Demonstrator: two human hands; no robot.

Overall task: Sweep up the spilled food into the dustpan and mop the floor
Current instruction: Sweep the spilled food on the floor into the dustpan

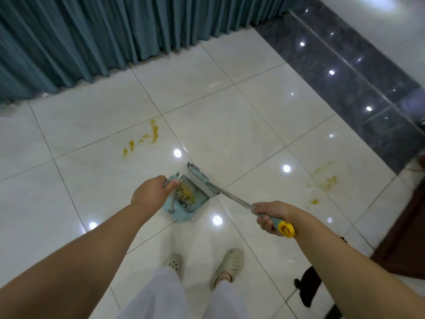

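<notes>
Nearest are two pale perforated clogs (pixel 204 264) and white trousers (pixel 181 295) on the glossy cream tiled floor (pixel 230 111). The right hand (pixel 271 216) has its fingers wrapped round the teal grip of the broom (pixel 220 191), beside its yellow end cap. The left hand (pixel 150 191) is curled round the upright handle of the teal dustpan (pixel 184 203). The broom head rests at the pan's far right edge, and yellow food scraps (pixel 186 195) lie inside. Yellow smears (pixel 147 137) stain the tiles far left, more smears (pixel 324 180) lie right. A teal curtain (pixel 92 35) hangs beyond. No writing is legible.
</notes>
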